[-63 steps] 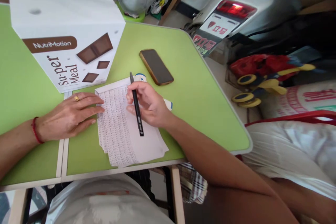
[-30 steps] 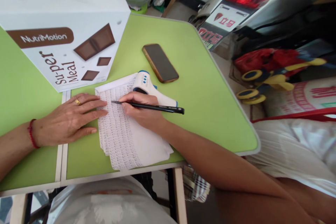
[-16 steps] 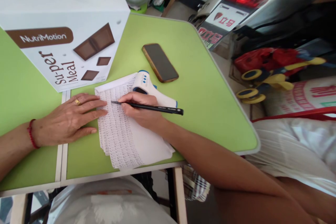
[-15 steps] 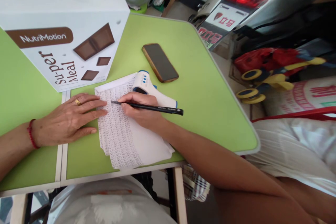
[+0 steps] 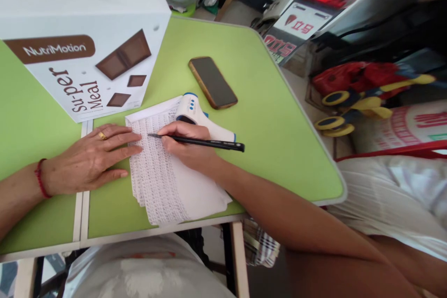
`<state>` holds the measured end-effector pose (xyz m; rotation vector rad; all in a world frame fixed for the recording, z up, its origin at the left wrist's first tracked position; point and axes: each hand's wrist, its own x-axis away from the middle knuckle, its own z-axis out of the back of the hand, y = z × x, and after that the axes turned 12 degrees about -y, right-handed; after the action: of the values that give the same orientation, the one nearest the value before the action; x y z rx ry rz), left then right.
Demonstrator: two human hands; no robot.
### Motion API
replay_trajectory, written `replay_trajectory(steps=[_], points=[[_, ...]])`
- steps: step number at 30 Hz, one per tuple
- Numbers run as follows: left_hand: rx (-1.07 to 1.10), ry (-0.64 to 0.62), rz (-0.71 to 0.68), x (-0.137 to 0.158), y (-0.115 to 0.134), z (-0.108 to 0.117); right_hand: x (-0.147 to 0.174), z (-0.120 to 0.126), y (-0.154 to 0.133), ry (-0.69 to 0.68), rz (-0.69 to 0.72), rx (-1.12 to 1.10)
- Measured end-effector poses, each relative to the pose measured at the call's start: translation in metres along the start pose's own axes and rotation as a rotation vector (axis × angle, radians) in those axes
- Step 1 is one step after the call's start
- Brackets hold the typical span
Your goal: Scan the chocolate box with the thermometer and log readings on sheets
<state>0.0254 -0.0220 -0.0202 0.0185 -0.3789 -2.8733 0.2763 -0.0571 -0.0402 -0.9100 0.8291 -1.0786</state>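
The green tabletop [image 5: 265,116] carries everything, and the stack of papers [image 5: 167,181] serves as the landmark. Behind and to the left of the stack stands the big white NutriMotion box [image 5: 80,42]. Behind and to the right of the stack lies a phone [image 5: 213,83], face up and apart from it. A white infrared thermometer [image 5: 195,116] rests on the stack's far edge, touching the right hand.

The left hand [image 5: 87,160] lies flat and open, fingertips pressing the stack's left edge. The right hand [image 5: 188,146] is closed around a black pen [image 5: 199,142], its tip on the densely written top sheet.

The stack's near edge sits just beside the tabletop's front rim, so a sideways pull of the writing hand could likely fan the sheets or push them over it if the left hand eased its pressure. The thermometer could also be nudged off the stack by the right wrist.
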Motion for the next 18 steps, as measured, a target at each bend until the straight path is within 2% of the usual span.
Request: replay_trajectory(steps=[5,18], points=[[0.004,-0.002,0.005,-0.0007,0.0001,0.0007,0.0005,0.0006,-0.001,-0.019,-0.034,-0.012],[-0.004,0.006,-0.003,-0.0003,-0.0008,-0.0003,0.0008,0.0024,0.0021,-0.011,-0.007,0.015]])
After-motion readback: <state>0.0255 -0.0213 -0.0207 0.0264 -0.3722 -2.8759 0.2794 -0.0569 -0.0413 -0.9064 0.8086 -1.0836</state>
